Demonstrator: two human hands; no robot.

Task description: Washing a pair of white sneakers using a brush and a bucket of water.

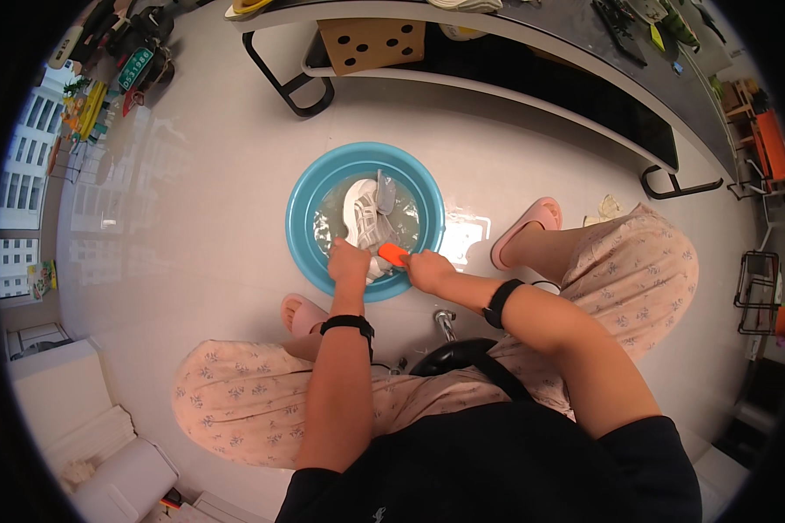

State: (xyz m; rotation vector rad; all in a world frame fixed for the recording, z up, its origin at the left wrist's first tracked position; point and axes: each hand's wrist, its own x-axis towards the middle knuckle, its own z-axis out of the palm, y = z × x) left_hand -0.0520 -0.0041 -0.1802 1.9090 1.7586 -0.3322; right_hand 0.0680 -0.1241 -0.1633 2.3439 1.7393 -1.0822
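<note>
A white sneaker (360,207) lies in the cloudy water of a round blue basin (301,218) on the floor, its grey tongue (385,193) standing up. My left hand (348,261) is closed on the sneaker's near left side, with the fingertips hidden. In my right hand (428,271), at the basin's near right rim, is an orange brush (392,254). The brush's head rests against the near part of the sneaker, and its underside is out of sight. Both wrists wear black bands.
A long low table (532,39) with a black lower shelf (532,83) stands beyond the basin. My feet in pink slippers (522,228) are either side of the basin. A metal fitting (445,324) is between my knees. A parked scooter (135,52) stands far left.
</note>
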